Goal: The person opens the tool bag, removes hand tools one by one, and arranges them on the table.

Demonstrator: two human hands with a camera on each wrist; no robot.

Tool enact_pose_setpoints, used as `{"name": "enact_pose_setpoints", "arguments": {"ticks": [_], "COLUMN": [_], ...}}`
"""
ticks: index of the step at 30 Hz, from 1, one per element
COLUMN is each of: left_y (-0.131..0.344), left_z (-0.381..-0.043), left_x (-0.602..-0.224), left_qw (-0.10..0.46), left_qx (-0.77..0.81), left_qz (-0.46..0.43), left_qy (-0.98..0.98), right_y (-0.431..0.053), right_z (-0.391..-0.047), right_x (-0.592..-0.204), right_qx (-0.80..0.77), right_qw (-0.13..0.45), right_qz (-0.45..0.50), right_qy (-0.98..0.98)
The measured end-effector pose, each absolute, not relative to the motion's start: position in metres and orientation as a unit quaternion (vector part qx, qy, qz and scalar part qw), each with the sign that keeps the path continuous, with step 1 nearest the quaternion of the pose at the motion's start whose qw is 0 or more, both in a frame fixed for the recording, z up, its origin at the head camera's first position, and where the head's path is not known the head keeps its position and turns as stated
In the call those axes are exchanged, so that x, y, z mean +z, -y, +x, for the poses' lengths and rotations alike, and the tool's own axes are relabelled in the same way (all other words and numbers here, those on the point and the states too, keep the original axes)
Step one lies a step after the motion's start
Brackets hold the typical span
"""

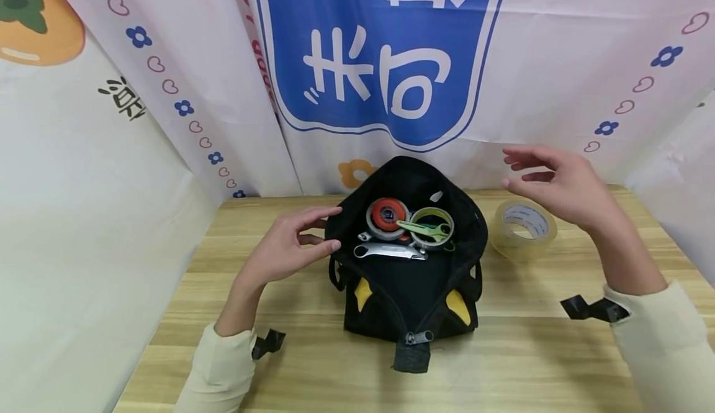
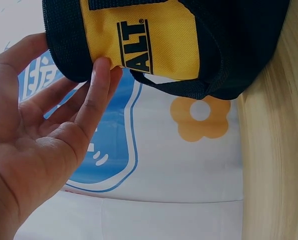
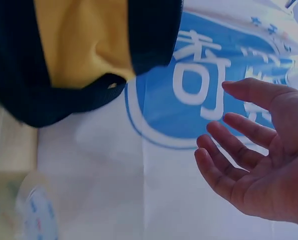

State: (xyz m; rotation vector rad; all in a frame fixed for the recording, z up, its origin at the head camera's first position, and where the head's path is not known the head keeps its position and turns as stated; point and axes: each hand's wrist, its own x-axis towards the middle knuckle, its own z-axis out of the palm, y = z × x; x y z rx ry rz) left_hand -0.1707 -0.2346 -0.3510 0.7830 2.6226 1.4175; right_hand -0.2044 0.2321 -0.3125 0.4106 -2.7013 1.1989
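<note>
A black tool bag (image 1: 399,177) with yellow panels stands wide open, its zipper undone. My left hand (image 1: 290,242) holds its left rim, the thumb at the zipper edge and the other fingertips against the yellow panel (image 2: 171,45). Inside lie a red disc-shaped roll (image 1: 389,214), a tape roll (image 1: 449,231), green-handled scissors (image 1: 430,231) and a silver wrench-like tool (image 1: 385,250) with a ring end. My right hand (image 1: 558,183) hovers empty with loosely bent fingers, to the right of the bag, above and beside a clear packing tape roll (image 1: 503,242).
The bag and packing tape stand on a wood-grain table (image 1: 301,351). Behind it hangs a white cloth with a blue sign (image 1: 346,105) close to the bag's back. A white side wall (image 1: 84,226) borders the table on the left. Black strips (image 1: 592,308) stick out from both cuffs.
</note>
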Motion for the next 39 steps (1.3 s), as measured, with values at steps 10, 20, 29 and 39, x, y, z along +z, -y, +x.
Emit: {"name": "enact_pose_setpoints", "arguments": {"ticks": [10,20,29,39], "left_y": [0.234,0.236,0.237,0.235], "left_z": [-0.172,-0.172,-0.171,-0.172], "left_x": [-0.351,-0.353,-0.354,-0.352], "left_qw": [0.03,0.027,0.026,0.027], "left_qx": [0.448,0.448,0.456,0.453], "left_qz": [0.254,0.254,0.258,0.258], "left_qy": [-0.857,-0.856,-0.851,-0.853], "right_y": [-0.188,-0.149,-0.121,-0.103], "right_z": [-0.21,-0.225,-0.239,-0.244], "right_x": [-0.285,-0.277,-0.29,-0.309], "right_qx": [0.398,0.384,0.373,0.365], "right_qw": [0.052,-0.002,-0.023,-0.073], "right_qz": [0.2,0.252,0.294,0.309], "right_qy": [0.894,0.888,0.879,0.875]}}
